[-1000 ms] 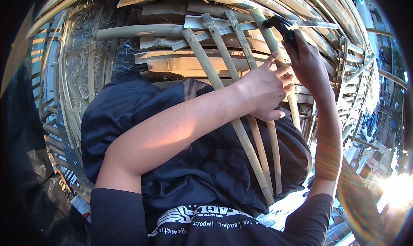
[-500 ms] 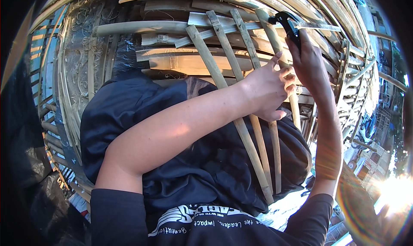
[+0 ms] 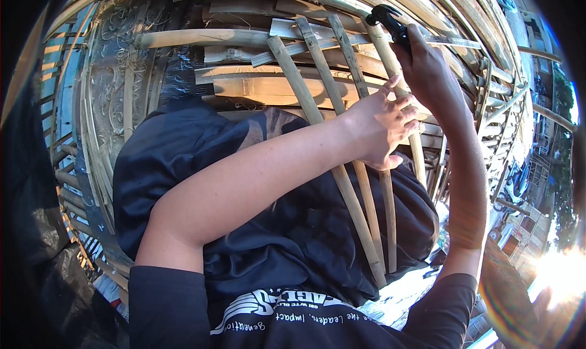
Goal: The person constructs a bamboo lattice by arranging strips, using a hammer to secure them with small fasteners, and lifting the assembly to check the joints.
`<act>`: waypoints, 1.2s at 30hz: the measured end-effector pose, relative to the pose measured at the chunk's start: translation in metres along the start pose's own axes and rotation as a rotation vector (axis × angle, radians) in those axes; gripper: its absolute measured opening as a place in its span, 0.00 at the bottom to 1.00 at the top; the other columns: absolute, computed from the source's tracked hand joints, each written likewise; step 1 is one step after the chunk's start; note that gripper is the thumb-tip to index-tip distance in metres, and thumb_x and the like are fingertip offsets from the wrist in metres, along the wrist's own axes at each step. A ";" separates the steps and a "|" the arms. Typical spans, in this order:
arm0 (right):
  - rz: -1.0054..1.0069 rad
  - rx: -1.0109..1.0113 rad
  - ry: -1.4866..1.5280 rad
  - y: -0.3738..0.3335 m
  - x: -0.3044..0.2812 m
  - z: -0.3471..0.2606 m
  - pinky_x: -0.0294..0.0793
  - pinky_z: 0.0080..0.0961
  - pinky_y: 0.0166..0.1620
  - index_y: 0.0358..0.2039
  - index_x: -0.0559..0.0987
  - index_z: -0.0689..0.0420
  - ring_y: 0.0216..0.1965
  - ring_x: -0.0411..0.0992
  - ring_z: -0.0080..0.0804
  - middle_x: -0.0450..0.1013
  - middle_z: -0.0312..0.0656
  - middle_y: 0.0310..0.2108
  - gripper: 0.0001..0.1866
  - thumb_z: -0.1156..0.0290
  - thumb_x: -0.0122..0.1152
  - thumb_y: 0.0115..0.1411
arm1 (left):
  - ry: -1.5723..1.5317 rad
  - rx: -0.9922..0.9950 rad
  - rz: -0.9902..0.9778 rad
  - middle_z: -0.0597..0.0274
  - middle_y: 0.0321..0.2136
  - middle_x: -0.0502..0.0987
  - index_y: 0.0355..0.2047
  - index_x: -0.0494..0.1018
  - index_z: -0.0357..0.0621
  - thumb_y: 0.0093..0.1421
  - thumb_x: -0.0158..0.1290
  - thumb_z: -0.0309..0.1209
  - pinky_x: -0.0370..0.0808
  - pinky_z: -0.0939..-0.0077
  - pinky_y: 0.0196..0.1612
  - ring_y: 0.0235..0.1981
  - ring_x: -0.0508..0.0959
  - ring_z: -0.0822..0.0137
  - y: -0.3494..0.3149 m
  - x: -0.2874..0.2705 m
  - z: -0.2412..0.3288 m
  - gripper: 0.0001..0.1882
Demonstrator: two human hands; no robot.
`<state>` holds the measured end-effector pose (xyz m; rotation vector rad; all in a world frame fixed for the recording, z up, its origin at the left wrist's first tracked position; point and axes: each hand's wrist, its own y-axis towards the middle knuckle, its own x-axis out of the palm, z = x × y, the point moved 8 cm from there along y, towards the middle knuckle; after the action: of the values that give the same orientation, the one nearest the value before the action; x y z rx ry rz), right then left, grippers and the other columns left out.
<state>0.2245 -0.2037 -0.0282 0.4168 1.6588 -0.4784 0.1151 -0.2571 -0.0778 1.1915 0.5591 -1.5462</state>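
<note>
My right hand (image 3: 425,68) is closed round the handle of a black claw hammer (image 3: 395,30). The hammer's head lies at the top end of the rightmost bamboo stick (image 3: 384,49). Across that same stick, lower down, my left hand (image 3: 381,129) rests with fingers spread and slightly bent and the thumb held apart. Three more bamboo sticks slant side by side to the left: the leftmost stick (image 3: 293,74), a second stick (image 3: 320,65) and a third stick (image 3: 349,59). My left forearm and hand hide parts of them, and their lower ends lie over my dark clothing.
Split bamboo slats (image 3: 262,86) lie crosswise beneath the upper ends of the sticks. A long bamboo pole (image 3: 183,39) reaches out to the left. Curled shavings litter the ground (image 3: 113,62) at the left. Slatted bamboo frames (image 3: 497,96) stand at the right, with bright sun glare below.
My right hand has carried the hammer up and left, bringing its head over the rightmost stick's top end. My left hand and the sticks have hardly moved.
</note>
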 end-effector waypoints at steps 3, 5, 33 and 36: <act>-0.028 0.015 -0.047 0.002 -0.007 -0.010 0.70 0.57 0.35 0.43 0.66 0.56 0.33 0.75 0.65 0.76 0.59 0.27 0.16 0.56 0.53 0.70 | 0.046 -0.001 -0.020 0.53 0.69 0.60 0.68 0.61 0.42 0.64 0.43 0.59 0.38 0.40 0.74 0.73 0.53 0.57 -0.001 -0.001 -0.001 0.41; 0.033 -0.031 -0.069 0.004 -0.019 -0.018 0.70 0.57 0.33 0.42 0.67 0.56 0.32 0.75 0.65 0.76 0.58 0.26 0.15 0.57 0.53 0.70 | 0.071 0.001 -0.026 0.53 0.69 0.60 0.68 0.60 0.42 0.64 0.42 0.59 0.38 0.40 0.74 0.73 0.53 0.57 -0.001 -0.007 -0.002 0.41; -0.105 0.104 -0.036 -0.007 -0.005 -0.001 0.70 0.58 0.38 0.45 0.66 0.57 0.36 0.74 0.67 0.77 0.61 0.30 0.16 0.57 0.53 0.70 | 0.083 -0.008 -0.082 0.54 0.70 0.57 0.69 0.60 0.44 0.65 0.40 0.61 0.36 0.43 0.74 0.73 0.51 0.55 0.000 0.000 -0.001 0.42; 0.044 -0.018 -0.092 -0.008 -0.028 -0.019 0.71 0.58 0.36 0.43 0.67 0.57 0.34 0.75 0.66 0.77 0.60 0.28 0.15 0.57 0.53 0.70 | 0.076 -0.002 -0.055 0.54 0.69 0.59 0.69 0.60 0.44 0.64 0.41 0.61 0.38 0.44 0.74 0.73 0.53 0.55 0.000 -0.002 -0.001 0.42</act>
<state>0.2083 -0.1999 0.0022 0.4113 1.5609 -0.4441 0.1152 -0.2556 -0.0767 1.2470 0.6480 -1.5510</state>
